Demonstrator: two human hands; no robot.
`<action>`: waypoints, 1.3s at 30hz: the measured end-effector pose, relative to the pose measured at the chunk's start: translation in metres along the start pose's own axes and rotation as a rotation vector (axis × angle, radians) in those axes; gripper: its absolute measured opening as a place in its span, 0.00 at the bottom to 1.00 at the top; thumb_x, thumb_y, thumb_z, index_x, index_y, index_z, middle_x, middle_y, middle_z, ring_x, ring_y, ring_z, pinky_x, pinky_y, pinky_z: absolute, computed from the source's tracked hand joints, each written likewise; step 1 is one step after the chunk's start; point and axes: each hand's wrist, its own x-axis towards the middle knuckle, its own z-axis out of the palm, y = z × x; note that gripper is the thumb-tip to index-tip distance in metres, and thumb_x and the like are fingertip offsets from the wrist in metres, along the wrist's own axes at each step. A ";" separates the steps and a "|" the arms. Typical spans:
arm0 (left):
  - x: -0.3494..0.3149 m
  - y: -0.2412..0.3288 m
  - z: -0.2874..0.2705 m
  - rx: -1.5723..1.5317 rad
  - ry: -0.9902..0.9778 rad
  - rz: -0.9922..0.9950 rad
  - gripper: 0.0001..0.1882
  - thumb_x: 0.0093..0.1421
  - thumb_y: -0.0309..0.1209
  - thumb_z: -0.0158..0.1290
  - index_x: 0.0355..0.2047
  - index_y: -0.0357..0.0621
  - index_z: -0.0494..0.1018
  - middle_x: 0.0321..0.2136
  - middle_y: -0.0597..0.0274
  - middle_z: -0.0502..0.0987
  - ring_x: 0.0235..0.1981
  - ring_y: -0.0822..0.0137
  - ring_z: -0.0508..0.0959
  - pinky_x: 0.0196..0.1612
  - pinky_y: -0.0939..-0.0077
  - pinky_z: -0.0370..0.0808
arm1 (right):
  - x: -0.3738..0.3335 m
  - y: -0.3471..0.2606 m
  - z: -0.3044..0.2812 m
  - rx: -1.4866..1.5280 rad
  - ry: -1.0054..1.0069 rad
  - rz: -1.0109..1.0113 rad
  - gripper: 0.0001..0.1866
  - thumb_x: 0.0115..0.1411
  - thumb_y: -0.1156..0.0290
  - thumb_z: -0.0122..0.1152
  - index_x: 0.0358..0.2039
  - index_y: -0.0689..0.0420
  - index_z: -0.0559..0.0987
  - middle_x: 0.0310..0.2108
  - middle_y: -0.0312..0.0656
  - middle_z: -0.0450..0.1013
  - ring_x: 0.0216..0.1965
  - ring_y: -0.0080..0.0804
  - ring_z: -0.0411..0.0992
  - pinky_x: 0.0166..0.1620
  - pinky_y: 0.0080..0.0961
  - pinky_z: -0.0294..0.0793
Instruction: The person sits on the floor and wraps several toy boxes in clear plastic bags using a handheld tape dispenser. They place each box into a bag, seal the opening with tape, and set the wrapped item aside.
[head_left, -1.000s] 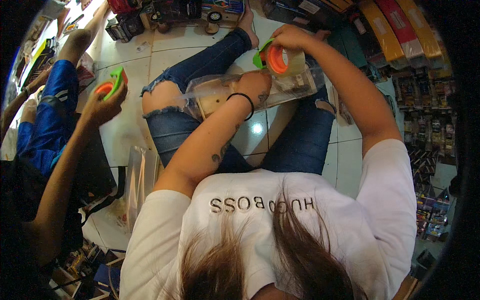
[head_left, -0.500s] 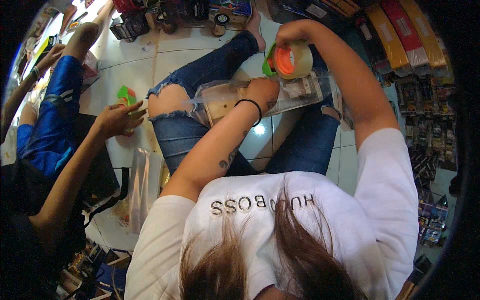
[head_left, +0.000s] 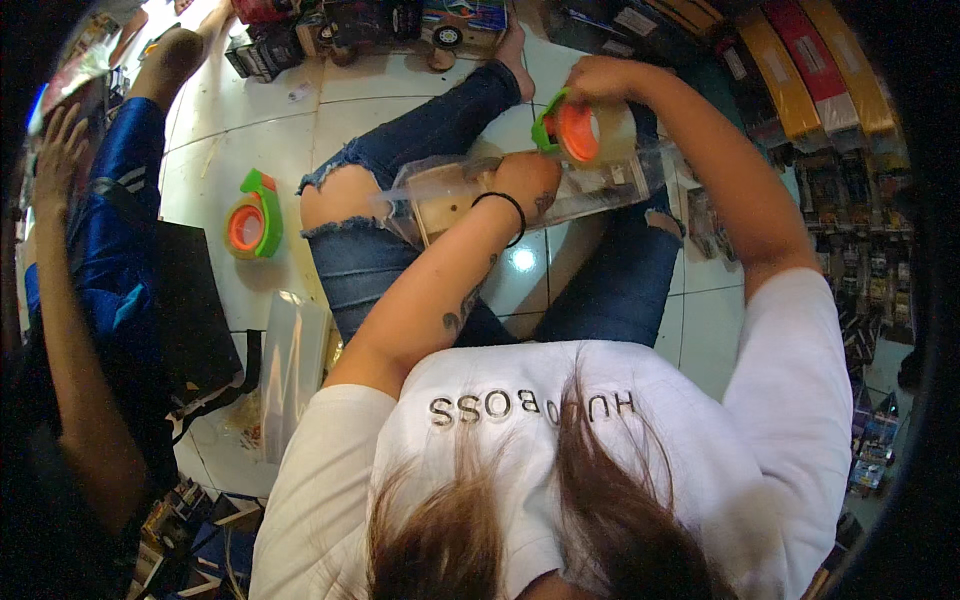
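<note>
A long box in clear plastic wrap (head_left: 445,207) lies across my thighs, showing a beige part at its left end. My left hand (head_left: 528,182) is closed on the middle of this package, its fingers curled and partly hidden. Above the package's right half, my right hand (head_left: 598,80) grips a green tape dispenser (head_left: 576,130) from the top. Its roll of clear tape has an orange core. Whether the tape touches the wrap I cannot tell. On the floor to the left lies a second green tape dispenser (head_left: 256,228) with an orange core.
At the left sits another person, one raised hand (head_left: 62,150) open. A black case (head_left: 195,300) and clear plastic sheets (head_left: 293,370) lie on the floor. Boxes (head_left: 262,52) line the back; packaged goods (head_left: 860,240) and yellow and red boxes (head_left: 800,65) crowd the right.
The other person's hand has left the second dispenser and moved up and left, leaving it in full view. My right hand and its dispenser have shifted slightly right and turned. My left hand stays on the package.
</note>
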 end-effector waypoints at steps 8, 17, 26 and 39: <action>0.002 -0.010 -0.002 -0.077 0.077 -0.011 0.13 0.56 0.32 0.45 0.35 0.36 0.74 0.31 0.40 0.77 0.34 0.45 0.78 0.38 0.54 0.75 | -0.205 -0.013 0.094 0.635 0.621 0.117 0.23 0.41 0.66 0.66 0.41 0.56 0.80 0.40 0.45 0.73 0.45 0.37 0.71 0.50 0.31 0.68; -0.004 0.003 -0.009 0.014 -0.004 -0.084 0.12 0.56 0.29 0.44 0.36 0.38 0.75 0.34 0.45 0.78 0.37 0.50 0.79 0.41 0.59 0.76 | -0.073 0.042 0.053 0.878 0.576 0.096 0.19 0.50 0.65 0.60 0.45 0.55 0.79 0.37 0.42 0.77 0.36 0.30 0.75 0.43 0.26 0.73; 0.001 -0.002 0.001 -0.022 0.087 -0.031 0.10 0.56 0.28 0.44 0.31 0.38 0.74 0.30 0.44 0.78 0.33 0.50 0.79 0.38 0.58 0.75 | 0.007 0.007 0.013 0.039 0.320 -0.089 0.17 0.47 0.66 0.56 0.36 0.59 0.81 0.26 0.44 0.76 0.28 0.34 0.73 0.35 0.29 0.72; 0.000 -0.004 -0.001 -0.101 0.078 -0.018 0.10 0.56 0.27 0.42 0.32 0.36 0.73 0.28 0.43 0.78 0.32 0.46 0.78 0.36 0.56 0.75 | 0.025 -0.018 -0.031 0.248 -0.189 0.095 0.15 0.47 0.64 0.58 0.32 0.61 0.79 0.29 0.46 0.75 0.27 0.37 0.73 0.34 0.37 0.73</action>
